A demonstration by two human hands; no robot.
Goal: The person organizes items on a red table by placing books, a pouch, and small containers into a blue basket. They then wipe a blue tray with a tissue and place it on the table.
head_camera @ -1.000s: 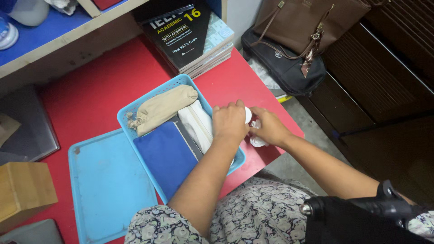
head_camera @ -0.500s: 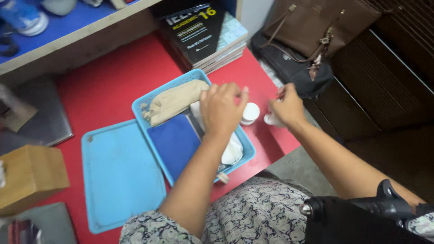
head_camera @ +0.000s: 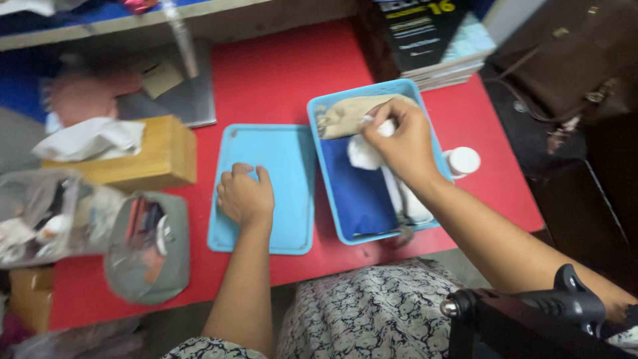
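Observation:
My left hand [head_camera: 245, 194] rests with curled fingers on a flat light-blue lid [head_camera: 286, 159] lying on the red table. My right hand [head_camera: 401, 139] is over the light-blue basket [head_camera: 318, 133] and grips a crumpled white tissue [head_camera: 361, 154]. Inside the basket lie a beige cloth pouch [head_camera: 344, 114], a dark blue flat item [head_camera: 355, 193] and a white item [head_camera: 412, 207]. A small white round container [head_camera: 462, 160] stands on the table just right of the basket.
A wooden tissue box [head_camera: 143, 154] stands left of the lid. A grey pouch [head_camera: 147, 247] and a clear bag of small items [head_camera: 46, 216] lie at the left front. A stack of books [head_camera: 432, 33] sits at the back right, a brown bag [head_camera: 565, 60] beyond the table edge.
My left hand left the basket and moved left onto the blue lid. My right hand carried the white tissue from the table's right edge over the basket. The view swung left.

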